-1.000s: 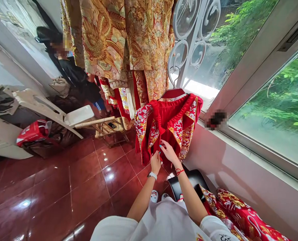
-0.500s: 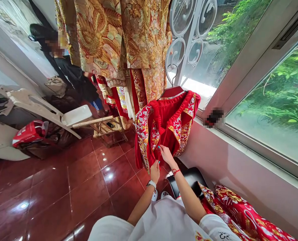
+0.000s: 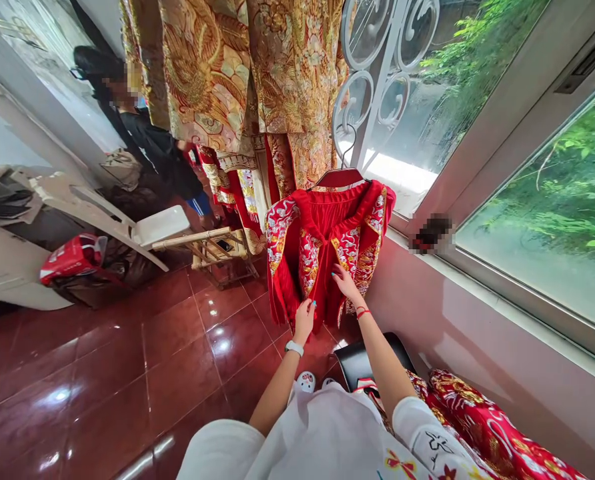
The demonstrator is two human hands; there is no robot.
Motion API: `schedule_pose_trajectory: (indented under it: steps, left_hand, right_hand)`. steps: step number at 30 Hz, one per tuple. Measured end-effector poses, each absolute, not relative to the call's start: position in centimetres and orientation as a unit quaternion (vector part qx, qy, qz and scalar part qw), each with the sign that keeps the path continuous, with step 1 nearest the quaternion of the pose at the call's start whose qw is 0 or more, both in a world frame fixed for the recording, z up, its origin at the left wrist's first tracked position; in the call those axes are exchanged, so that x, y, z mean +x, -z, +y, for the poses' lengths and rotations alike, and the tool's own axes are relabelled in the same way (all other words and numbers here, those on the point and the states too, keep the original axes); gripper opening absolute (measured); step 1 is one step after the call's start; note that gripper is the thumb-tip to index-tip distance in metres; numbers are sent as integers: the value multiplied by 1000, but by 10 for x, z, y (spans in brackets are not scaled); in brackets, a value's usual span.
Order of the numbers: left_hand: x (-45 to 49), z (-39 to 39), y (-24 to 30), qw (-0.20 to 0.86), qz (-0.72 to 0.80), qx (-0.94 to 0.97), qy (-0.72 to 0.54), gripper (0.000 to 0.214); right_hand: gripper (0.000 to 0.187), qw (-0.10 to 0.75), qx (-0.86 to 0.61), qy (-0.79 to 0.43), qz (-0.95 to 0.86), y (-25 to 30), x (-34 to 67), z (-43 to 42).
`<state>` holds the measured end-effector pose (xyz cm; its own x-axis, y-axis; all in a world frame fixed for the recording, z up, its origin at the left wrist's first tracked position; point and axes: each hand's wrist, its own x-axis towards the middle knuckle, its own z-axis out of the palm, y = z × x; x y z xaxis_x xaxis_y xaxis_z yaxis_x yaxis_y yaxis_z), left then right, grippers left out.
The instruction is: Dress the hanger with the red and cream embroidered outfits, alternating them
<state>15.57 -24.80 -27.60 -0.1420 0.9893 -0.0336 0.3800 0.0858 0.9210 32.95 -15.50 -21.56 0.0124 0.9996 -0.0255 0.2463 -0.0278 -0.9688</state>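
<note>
A red embroidered jacket [image 3: 327, 247] hangs on a red hanger [image 3: 339, 177] hooked to the white window grille [image 3: 377, 80]. My left hand [image 3: 305, 318], with a white watch on the wrist, pinches the jacket's lower front edge. My right hand [image 3: 345, 283], a red string round its wrist, rests with fingers closed on the other front panel a little higher. Both hands sit at the garment's centre opening.
Gold embroidered robes [image 3: 247, 73] hang behind the jacket. Another person in dark clothes [image 3: 152, 150] stands at the back left. A white folding chair [image 3: 127, 227], a wooden stool [image 3: 212, 250] and a red bag [image 3: 72, 257] stand on the red tiles. More red garments [image 3: 477, 427] lie at lower right beside a black stool [image 3: 362, 360].
The jacket has swung to hang flatter and more square on. My right hand has shifted up along the right panel; my left hand stays at the lower edge.
</note>
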Motion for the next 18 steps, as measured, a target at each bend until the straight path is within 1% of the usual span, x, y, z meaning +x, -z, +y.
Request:
schedule_pose_trajectory:
  steps: [5,9,11,14,16,18]
  left_hand:
    - [167,-245,275,382,619,544,-417,20]
    - [176,-244,271,378,608,549,-431,17]
    - [181,-243,267,371,604,549,-444,21]
    - [190,-243,263,355,603,531,-478,30]
    - [194,-242,261,351,609,512,-494,30]
    - [197,-243,260,354,619,498,-494,29]
  right_hand:
    - [55,449,-537,-463,-544,206,312,-131]
    - [39,445,-510,-491,-548,200,312,-142]
    - [38,435,-503,-507,-548,199,313,-150]
    - [43,452,-516,-495,-533,192,312,-153]
    - [52,475,-520,-489,-515,185,308,-146]
    - [55,484,-511,-505,-499,176,302,-136]
